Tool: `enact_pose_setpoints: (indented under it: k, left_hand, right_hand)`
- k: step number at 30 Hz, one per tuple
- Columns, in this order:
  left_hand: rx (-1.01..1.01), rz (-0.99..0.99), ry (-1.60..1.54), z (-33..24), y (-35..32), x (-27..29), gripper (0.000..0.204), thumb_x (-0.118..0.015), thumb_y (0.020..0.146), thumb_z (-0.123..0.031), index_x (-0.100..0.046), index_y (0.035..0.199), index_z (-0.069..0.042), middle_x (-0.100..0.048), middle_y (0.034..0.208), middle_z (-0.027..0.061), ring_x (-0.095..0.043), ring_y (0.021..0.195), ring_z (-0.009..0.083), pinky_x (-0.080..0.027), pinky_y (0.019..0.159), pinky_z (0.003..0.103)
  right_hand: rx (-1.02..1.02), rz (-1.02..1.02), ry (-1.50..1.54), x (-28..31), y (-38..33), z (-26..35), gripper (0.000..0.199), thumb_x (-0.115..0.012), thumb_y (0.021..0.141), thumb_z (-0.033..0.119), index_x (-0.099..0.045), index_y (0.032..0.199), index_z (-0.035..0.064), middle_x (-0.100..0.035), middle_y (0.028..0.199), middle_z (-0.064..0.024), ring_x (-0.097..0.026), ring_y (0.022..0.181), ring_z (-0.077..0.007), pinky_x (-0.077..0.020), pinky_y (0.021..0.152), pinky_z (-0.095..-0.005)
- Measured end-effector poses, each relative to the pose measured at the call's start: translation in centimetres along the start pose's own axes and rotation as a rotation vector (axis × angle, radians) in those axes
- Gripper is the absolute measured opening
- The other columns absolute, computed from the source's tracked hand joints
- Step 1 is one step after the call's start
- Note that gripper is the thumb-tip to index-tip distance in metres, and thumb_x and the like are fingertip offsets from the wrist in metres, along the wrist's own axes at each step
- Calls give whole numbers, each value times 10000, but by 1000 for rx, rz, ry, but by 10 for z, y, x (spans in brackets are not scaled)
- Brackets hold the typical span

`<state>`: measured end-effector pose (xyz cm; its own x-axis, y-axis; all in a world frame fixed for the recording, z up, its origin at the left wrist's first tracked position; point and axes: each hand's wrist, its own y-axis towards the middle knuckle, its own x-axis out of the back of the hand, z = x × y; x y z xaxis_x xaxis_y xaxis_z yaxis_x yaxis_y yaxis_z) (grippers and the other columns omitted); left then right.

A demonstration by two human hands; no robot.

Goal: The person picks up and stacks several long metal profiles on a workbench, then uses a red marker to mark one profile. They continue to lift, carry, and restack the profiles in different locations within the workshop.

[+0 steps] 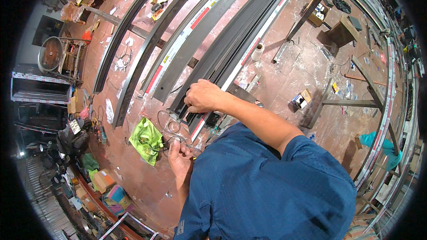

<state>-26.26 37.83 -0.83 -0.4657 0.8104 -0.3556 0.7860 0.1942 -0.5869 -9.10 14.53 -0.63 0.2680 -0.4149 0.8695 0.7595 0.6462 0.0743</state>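
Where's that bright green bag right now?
In the head view, the bright green bag lies left of centre on the reddish floor, just left of the person's left hand and below the long dark bars.

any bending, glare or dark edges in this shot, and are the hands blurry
Head view: the long dark bars bow with fisheye distortion, the corners go black, the floor looks brightest toward the top; right hand and left hand look fairly sharp.
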Motion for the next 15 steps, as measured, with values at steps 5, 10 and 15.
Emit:
enact_pose_setpoints:
  k: [5,10,15]
  left_hand:
    - [-9,-5,4,-1,0,-3,203,-728,1014,-264,-591,934,-138,-522,724,-16,-524,628,141,-521,686,359]
    - [-59,-7,11,0,2,1,197,-724,1017,-248,-585,937,-134,-512,727,-10,-516,640,138,-510,673,349]
    - [-83,-32,-21,-3,0,-5,200,-737,1010,-218,-576,940,-121,-490,724,-5,-488,635,136,-490,651,331]
  right_hand:
    - [62,-102,0,-6,-5,-2,261,-720,810,369,-775,842,116,-751,864,-106,-715,939,-322,-507,797,-489]
    - [136,-227,24,-8,-20,-1,263,-729,822,384,-740,851,123,-694,875,-73,-668,917,-303,-499,803,-469]
    - [176,-495,7,-22,-39,-1,269,-759,873,412,-700,800,160,-598,837,-34,-601,858,-256,-476,815,-424]
